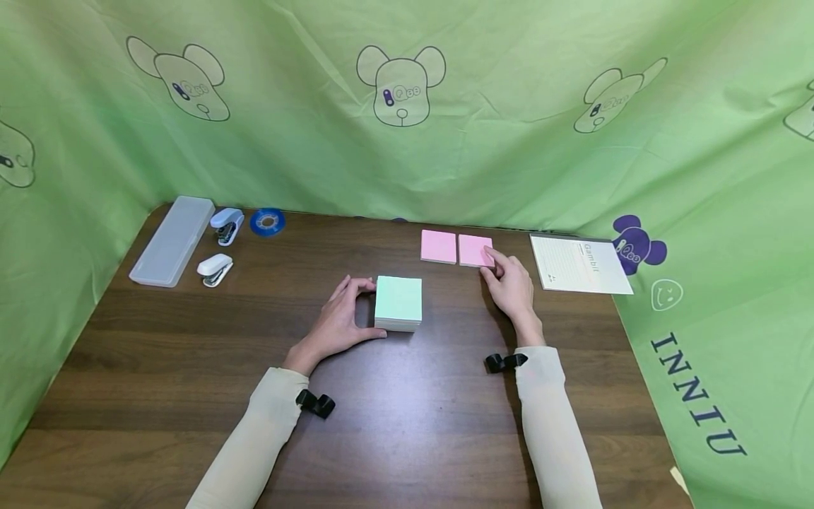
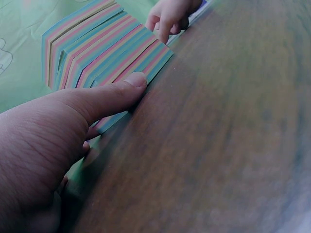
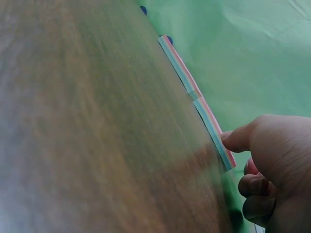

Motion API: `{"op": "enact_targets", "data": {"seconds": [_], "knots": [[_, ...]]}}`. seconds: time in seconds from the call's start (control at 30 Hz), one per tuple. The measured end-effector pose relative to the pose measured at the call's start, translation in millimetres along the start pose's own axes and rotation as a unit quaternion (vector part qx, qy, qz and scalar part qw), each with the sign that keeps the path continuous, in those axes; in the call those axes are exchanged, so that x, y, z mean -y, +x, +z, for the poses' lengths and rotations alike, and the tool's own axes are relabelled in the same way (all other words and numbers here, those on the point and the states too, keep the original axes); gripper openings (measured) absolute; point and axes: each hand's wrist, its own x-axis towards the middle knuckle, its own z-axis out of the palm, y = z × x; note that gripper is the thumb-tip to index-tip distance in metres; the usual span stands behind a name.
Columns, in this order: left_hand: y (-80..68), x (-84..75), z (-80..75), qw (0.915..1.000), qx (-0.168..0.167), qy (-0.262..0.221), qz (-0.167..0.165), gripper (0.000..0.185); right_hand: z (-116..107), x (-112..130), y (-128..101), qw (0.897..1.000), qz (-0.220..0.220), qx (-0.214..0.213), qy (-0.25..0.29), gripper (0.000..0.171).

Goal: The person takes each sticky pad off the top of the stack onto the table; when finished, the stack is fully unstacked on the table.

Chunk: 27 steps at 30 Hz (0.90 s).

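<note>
A thick stack of sticky notes, mint green on top with multicoloured striped sides, stands in the middle of the table. My left hand grips it from the left, thumb along the near side and fingers at the far left corner. In the left wrist view, the thumb presses the striped side. Farther back lie two thin pink-topped sticky note pads, a left pad and a right pad, side by side. My right hand pinches the right pad at its near right corner; its other fingers are curled.
A notepad lies at the back right. At the back left are a translucent case, a lilac stapler, a white stapler and a roll of blue tape. A green curtain hangs round the table.
</note>
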Motion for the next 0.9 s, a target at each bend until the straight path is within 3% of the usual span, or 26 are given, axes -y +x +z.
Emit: {"op": "enact_targets", "data": {"seconds": [0.53,0.77,0.9], "knots": [[0.9,-1.2,-2.4,1.0000,-0.001,0.001,0.005,0.089,5.7,-10.0,-3.5,0.998,-0.043,-0.013,0.038,0.047],[1.5,-1.7,-2.2,1.0000,-0.001,0.001,0.004,0.089,-5.8,25.8,-13.9,0.998,-0.053,-0.005,0.023,0.047],[1.1,-2.4,-2.2,1.0000,-0.001,-0.001,0.003,0.089,-6.1,31.6,-16.5,0.998,-0.053,-0.003,0.021,0.047]]}}
